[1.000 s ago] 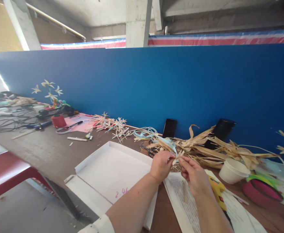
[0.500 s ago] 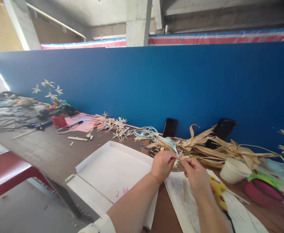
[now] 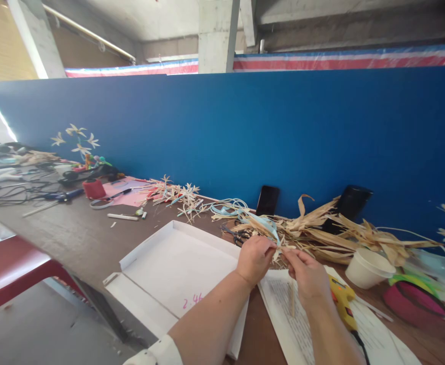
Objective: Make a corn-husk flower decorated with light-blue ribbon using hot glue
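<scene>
Over the near edge of the husk heap, my left hand (image 3: 256, 259) and my right hand (image 3: 309, 278) meet, fingertips pinched close together. Between them is a small pale strip of dried husk (image 3: 282, 248), its shape partly covered by the fingers. Behind the fingers lie dried corn husks (image 3: 321, 223) and a light blue ribbon (image 3: 266, 225). A yellow glue gun (image 3: 343, 303) rests on printed sheets (image 3: 279, 304) to the right of my right forearm. A thin tan stick (image 3: 292, 299) lies on the sheets, left of that forearm.
An open white box (image 3: 176, 258) sits under my left forearm. Husk flowers (image 3: 187, 195), a phone (image 3: 267, 201) and a black object (image 3: 349, 203) line the blue partition (image 3: 214, 132). At right are a white cup (image 3: 369, 268) and a pink round container (image 3: 414, 304).
The hands hold nearly the same pose, with only a slight shift of the fingertips around the husk strip. The whole view has moved a few pixels.
</scene>
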`<state>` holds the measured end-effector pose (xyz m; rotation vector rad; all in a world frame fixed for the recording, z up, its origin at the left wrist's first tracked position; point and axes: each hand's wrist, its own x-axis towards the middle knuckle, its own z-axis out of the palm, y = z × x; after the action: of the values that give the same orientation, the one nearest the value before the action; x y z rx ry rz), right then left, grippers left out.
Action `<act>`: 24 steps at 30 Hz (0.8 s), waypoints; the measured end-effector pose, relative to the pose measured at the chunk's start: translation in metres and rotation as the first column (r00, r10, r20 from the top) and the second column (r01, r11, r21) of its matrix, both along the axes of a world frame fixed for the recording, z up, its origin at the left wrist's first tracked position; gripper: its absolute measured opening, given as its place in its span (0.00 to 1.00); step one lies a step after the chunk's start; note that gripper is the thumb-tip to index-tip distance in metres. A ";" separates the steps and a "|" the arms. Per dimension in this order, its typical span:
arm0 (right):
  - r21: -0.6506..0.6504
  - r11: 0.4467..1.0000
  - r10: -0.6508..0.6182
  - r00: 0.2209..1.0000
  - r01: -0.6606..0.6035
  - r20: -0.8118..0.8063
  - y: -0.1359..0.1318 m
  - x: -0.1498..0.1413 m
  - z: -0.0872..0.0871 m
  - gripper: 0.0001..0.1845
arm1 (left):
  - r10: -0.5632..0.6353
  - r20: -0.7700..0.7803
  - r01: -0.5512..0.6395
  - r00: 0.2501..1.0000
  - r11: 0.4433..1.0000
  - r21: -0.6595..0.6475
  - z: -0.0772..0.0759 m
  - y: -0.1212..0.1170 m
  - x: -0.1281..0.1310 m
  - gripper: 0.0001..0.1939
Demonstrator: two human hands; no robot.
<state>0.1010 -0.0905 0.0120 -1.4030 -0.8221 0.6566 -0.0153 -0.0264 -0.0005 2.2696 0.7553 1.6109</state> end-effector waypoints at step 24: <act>-0.030 0.998 -0.043 0.990 0.047 0.132 -0.002 -0.001 0.002 0.19 | 0.045 -0.051 -0.043 0.998 0.999 0.030 0.001 -0.002 0.001 0.05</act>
<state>0.0996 -0.0924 0.0144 -1.5024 -0.8834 0.5494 -0.0146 -0.0282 0.0000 2.3388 0.8050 1.5985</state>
